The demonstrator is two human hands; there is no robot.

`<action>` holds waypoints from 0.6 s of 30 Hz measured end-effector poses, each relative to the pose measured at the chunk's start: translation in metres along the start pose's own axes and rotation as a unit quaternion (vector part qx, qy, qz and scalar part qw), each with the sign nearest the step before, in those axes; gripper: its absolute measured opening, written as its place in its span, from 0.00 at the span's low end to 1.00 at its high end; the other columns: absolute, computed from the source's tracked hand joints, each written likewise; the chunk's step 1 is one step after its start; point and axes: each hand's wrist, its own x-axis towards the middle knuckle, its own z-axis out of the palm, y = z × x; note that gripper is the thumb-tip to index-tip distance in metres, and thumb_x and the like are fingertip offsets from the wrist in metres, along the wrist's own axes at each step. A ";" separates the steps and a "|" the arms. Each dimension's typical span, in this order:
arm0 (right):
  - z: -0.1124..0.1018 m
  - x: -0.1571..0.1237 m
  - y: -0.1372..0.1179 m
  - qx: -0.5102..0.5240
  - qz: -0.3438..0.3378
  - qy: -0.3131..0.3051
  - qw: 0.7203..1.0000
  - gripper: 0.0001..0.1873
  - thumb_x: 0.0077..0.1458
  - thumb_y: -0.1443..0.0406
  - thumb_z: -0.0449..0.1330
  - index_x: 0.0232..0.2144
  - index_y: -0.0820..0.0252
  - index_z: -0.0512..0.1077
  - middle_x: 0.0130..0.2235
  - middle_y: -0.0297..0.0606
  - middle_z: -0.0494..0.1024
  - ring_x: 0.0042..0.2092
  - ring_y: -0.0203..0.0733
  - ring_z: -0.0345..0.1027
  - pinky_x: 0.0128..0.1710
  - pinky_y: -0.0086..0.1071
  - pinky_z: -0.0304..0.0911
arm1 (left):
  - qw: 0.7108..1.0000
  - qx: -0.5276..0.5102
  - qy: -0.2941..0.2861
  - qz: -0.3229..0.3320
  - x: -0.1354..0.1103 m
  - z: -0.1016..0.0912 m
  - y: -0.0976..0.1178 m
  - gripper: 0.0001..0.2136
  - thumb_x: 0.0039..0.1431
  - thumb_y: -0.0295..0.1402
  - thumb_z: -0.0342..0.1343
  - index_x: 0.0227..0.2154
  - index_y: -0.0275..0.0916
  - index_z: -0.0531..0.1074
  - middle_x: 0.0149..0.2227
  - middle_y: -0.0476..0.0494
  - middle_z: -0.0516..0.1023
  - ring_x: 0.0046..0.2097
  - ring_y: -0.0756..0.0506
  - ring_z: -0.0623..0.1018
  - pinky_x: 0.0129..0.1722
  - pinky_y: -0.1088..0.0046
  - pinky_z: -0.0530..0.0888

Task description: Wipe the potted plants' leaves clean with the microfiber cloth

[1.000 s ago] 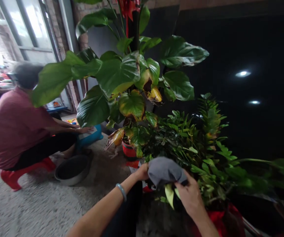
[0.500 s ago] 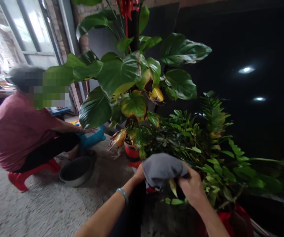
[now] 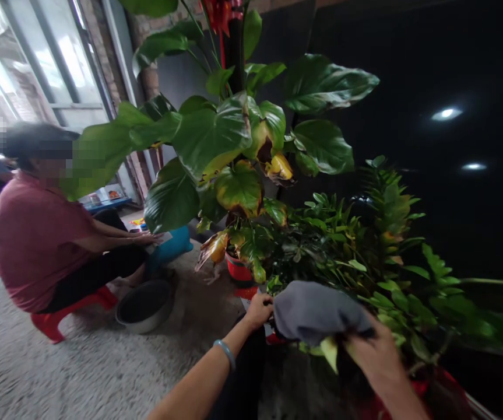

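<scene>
A grey cloth [image 3: 316, 312] is draped over a yellow-green leaf [image 3: 330, 352] of the low bushy plant [image 3: 365, 256] in front of me. My right hand [image 3: 376, 357] is closed on the cloth's right side, pressing it onto the leaf. My left hand [image 3: 259, 309], with a pale bangle on the wrist, pinches the plant at the cloth's left edge; what its fingers hold is hidden.
A tall big-leaved plant [image 3: 216, 140] in a red pot [image 3: 238, 271] stands behind. At the left a person in a red shirt [image 3: 37, 239] squats on a red stool [image 3: 59, 318] beside a dark basin [image 3: 144, 303] and a blue container [image 3: 172, 245]. The floor is speckled.
My view and both hands have shifted slightly right. The cloth has slid right along the leaf, and my right hand has moved right and down with it.
</scene>
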 end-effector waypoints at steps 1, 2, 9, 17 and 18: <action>-0.013 0.009 -0.006 -0.004 -0.005 0.054 0.999 0.15 0.31 0.58 0.57 0.25 0.57 0.74 0.27 0.39 0.79 0.31 0.50 0.73 0.33 0.36 0.67 | 1.000 0.010 0.002 -0.010 0.000 0.001 0.001 0.09 0.41 0.22 0.50 0.22 0.33 0.77 0.18 0.51 0.70 0.27 0.49 0.71 0.30 0.75 0.67; -0.021 0.018 -0.011 -0.014 -0.008 0.115 0.993 0.15 0.30 0.57 0.59 0.25 0.57 0.73 0.26 0.41 0.79 0.31 0.51 0.72 0.33 0.37 0.67 | 1.000 0.021 0.005 -0.018 0.000 0.003 0.002 0.12 0.41 0.21 0.49 0.24 0.34 0.78 0.18 0.52 0.71 0.26 0.49 0.71 0.30 0.75 0.67; 0.028 0.008 0.013 -0.026 0.051 0.079 0.995 0.14 0.25 0.56 0.58 0.20 0.55 0.71 0.24 0.45 0.78 0.29 0.55 0.72 0.32 0.42 0.67 | 0.999 0.027 0.028 0.006 -0.004 0.010 0.011 0.09 0.40 0.22 0.49 0.18 0.35 0.75 0.20 0.51 0.72 0.27 0.50 0.69 0.31 0.76 0.67; -0.024 0.002 -0.014 -0.024 0.027 0.205 0.978 0.15 0.28 0.52 0.61 0.19 0.54 0.68 0.23 0.45 0.77 0.29 0.54 0.72 0.28 0.39 0.66 | 0.999 -0.022 0.028 0.014 -0.004 0.008 0.007 0.08 0.39 0.21 0.49 0.17 0.34 0.73 0.17 0.52 0.69 0.25 0.50 0.69 0.29 0.76 0.66; -0.032 0.013 -0.018 -0.046 0.027 0.257 0.965 0.16 0.27 0.51 0.62 0.18 0.53 0.67 0.22 0.46 0.76 0.28 0.54 0.72 0.27 0.39 0.65 | 0.999 -0.023 0.037 0.013 -0.004 0.009 0.007 0.08 0.39 0.21 0.50 0.17 0.35 0.73 0.18 0.52 0.70 0.26 0.50 0.70 0.30 0.76 0.66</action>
